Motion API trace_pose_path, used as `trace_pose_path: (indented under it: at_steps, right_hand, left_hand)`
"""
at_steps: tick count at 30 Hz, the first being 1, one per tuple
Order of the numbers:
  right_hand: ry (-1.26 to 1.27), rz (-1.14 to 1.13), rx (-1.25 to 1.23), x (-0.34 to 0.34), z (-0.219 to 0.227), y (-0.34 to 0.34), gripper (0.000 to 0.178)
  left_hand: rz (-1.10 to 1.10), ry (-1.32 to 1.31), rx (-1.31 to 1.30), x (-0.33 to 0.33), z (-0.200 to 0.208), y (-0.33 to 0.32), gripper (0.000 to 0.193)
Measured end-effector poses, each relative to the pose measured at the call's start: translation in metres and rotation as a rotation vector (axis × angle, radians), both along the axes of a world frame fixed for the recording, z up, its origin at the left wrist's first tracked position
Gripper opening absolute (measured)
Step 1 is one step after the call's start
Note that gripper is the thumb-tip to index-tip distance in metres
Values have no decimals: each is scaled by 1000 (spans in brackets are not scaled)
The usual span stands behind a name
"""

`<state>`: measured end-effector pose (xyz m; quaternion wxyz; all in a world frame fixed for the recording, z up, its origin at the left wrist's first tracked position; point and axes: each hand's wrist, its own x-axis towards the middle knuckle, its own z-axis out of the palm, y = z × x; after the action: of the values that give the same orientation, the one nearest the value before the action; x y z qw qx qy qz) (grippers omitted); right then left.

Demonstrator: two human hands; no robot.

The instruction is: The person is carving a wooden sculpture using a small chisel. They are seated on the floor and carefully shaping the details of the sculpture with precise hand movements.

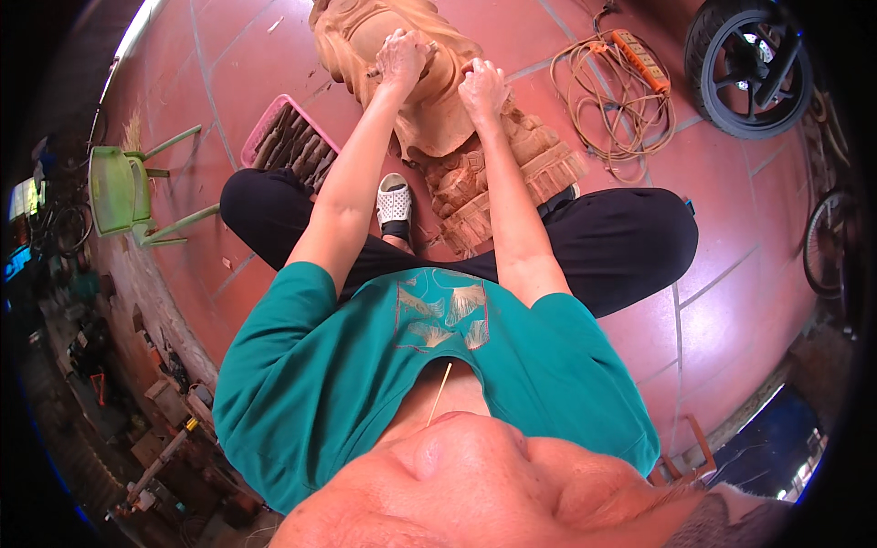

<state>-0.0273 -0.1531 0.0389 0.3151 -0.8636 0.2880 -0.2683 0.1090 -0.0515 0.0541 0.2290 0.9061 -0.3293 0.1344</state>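
Observation:
A large carved wooden statue [437, 117] with flowing folds lies in front of me on the floor, its ornate base [512, 173] towards my legs. My left hand [402, 59] is closed over the upper part of the carving. A short brown piece sticks out beside its fingers, too small to name. Curled fingers form my right hand [483, 89], resting against the statue's right edge; whatever it may hold is hidden. Left of the statue, a pink basket [273, 111] carries several dark, long-handled pieces.
A green plastic chair [123, 192] stands at the left. To the right lie a coiled cable [607, 114] with an orange power strip [641, 61] and a black-tyred wheel [749, 68]. A bicycle wheel [827, 242] is at the far right. Cluttered tools line the lower left.

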Motion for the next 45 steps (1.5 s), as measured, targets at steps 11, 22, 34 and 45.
trace_pose_path:
  at_steps: [11,22,34,45]
  right_hand:
    - [-24,-108,-20,-1,-3,2,13]
    - [32,-58,20,-3,-2,-1,10]
    - [16,-67,-22,2,-4,2,9]
    - [-48,-99,-21,2,-12,-1,10]
  left_hand:
    - [9,84,-148,-39,-3,44,12]
    - [-67,96,-25,3,-2,16,19]
    - [-20,9,65,-6,5,-8,22]
    - [8,191,110,-38,21,15,15]
